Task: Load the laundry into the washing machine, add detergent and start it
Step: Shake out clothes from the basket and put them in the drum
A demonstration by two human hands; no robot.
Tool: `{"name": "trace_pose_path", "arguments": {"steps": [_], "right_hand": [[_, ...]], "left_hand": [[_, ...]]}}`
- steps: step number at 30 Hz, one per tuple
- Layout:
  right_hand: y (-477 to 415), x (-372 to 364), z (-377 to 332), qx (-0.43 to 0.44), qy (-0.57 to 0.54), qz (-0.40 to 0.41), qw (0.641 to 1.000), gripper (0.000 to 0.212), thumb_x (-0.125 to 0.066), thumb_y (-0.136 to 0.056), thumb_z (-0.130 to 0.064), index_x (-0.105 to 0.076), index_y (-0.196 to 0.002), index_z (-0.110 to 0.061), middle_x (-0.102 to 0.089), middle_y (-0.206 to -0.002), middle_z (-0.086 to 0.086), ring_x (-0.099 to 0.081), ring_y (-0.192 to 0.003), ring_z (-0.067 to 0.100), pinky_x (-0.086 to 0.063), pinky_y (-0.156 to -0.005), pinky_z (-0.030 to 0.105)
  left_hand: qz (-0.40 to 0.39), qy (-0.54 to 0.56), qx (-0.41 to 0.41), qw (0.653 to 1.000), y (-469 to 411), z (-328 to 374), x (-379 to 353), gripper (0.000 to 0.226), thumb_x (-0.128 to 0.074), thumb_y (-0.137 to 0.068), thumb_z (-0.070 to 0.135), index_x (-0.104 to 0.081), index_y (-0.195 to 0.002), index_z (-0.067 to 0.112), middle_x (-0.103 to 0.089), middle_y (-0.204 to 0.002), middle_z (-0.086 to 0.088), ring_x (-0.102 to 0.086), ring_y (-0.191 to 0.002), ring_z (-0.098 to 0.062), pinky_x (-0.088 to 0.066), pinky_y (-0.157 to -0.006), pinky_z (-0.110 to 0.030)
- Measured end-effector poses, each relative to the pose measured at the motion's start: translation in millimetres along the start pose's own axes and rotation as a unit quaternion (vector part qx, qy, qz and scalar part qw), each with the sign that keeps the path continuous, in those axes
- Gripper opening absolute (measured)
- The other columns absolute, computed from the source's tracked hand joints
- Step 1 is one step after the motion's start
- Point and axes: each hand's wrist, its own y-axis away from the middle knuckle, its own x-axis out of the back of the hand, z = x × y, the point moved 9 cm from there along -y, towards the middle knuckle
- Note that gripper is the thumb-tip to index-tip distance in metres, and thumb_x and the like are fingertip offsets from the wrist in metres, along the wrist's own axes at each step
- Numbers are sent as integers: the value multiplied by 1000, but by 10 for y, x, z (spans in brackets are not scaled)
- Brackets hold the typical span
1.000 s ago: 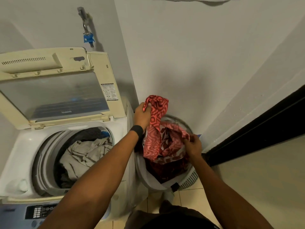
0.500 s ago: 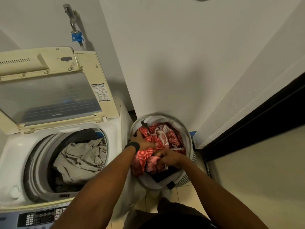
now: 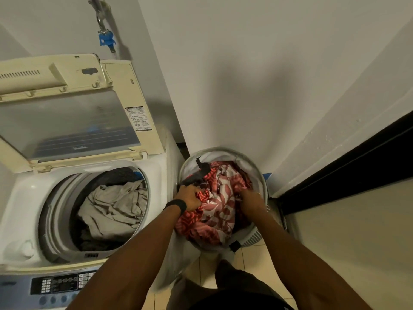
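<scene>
A top-loading washing machine (image 3: 26,191) stands at the left with its lid (image 3: 67,121) raised. Beige laundry (image 3: 114,206) lies in its drum. To its right a round white laundry basket (image 3: 223,153) sits on the floor, holding red and white patterned cloth (image 3: 221,202). My left hand (image 3: 190,196), with a black band on its wrist, grips the red cloth at the basket's left side. My right hand (image 3: 250,201) is pushed down into the cloth at the basket's right side, its fingers buried in the fabric.
The machine's control panel (image 3: 58,285) runs along the bottom left. A tap with a blue fitting (image 3: 105,40) hangs on the wall above the lid. A white wall corner stands behind the basket, and a dark door edge (image 3: 348,173) runs at the right. Tiled floor (image 3: 207,269) lies below.
A second ago my hands held the red cloth up above the basket. They have come down, and the cloth now lies bunched inside the basket with both hands in it.
</scene>
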Motion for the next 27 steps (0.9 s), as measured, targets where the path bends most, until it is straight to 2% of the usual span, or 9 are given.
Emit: {"name": "trace_pose_path", "arguments": {"steps": [2, 6, 9, 11, 13, 16, 21, 24, 27], "right_hand": [[-69, 343, -172, 31, -31, 110, 993, 23, -52, -101, -26, -66, -112, -12, -67, -113, 15, -64, -103, 33, -52, -93, 42], [-6, 989, -432, 39, -235, 224, 945, 20, -45, -104, -13, -58, -118, -6, -53, -115, 14, -52, -102, 28, -43, -91, 37], [78, 1231, -587, 7, -464, 210, 860, 19, -38, -108, -19, -56, -110, -12, -58, -106, 3, -55, -98, 20, -46, -88, 33], [108, 1347, -662, 9, -503, 204, 840, 20, -42, -107, -22, -59, -99, -14, -61, -93, 0, -56, -89, 17, -48, -83, 33], [143, 1366, -748, 32, -524, 174, 833, 24, -51, -104, -22, -58, -82, -14, -57, -78, -1, -52, -78, 17, -46, -73, 32], [216, 1290, -794, 19, -577, 127, 806, 28, -56, -97, -14, -52, -69, -13, -49, -67, 1, -45, -70, 20, -40, -65, 32], [282, 963, -929, 11, -664, -76, 744, 40, -36, -100, -30, -69, -87, -12, -68, -79, 8, -65, -78, 25, -53, -75, 34], [232, 826, -804, -11, -592, -103, 799, 48, -36, -101, -40, -72, -112, -12, -75, -94, 9, -71, -89, 25, -57, -82, 37], [86, 736, -638, 35, -356, -90, 929, 53, -52, -93, -61, -61, -138, -35, -61, -141, -1, -58, -128, 20, -45, -112, 50]], "left_hand": [[-82, -37, 16, 996, 59, 55, -88, 24, -64, -81, 34, -70, -98, 18, -55, -142, -17, -43, -137, -39, -39, -116, -50], [-182, -43, 38, 982, 112, 197, -209, 128, -43, -56, 104, -35, -159, 29, -42, -161, -7, -34, -150, -32, -26, -124, -45], [-111, -42, 22, 993, 80, 320, -112, 76, -39, -100, 70, -50, -149, 12, -53, -151, -16, -50, -138, -33, -40, -109, -33], [-51, -15, 3, 999, -76, 302, -72, 38, -58, -101, 44, -71, -113, 9, -70, -118, -14, -65, -111, -32, -49, -87, -30], [-62, 157, 15, 985, -220, 214, -137, 11, -72, -88, 23, -66, -91, 15, -65, -90, -6, -62, -92, -28, -54, -88, -36], [-84, 455, 24, 886, -293, 269, -183, 51, -70, -92, 18, -48, -138, 27, -63, -123, -6, -61, -111, -28, -56, -100, -47], [-56, 526, 46, 847, -576, 144, -295, 88, -66, -72, 86, -41, -147, 48, -62, -140, -2, -63, -122, -30, -54, -104, -52], [13, 460, 3, 888, -744, 133, -159, 54, -62, -98, 50, -55, -147, 27, -68, -133, -7, -65, -120, -29, -50, -110, -48], [104, 376, 23, 920, -504, 255, 230, 47, -54, -89, 43, -69, -123, 14, -70, -126, -10, -65, -116, -32, -48, -110, -48]]}}
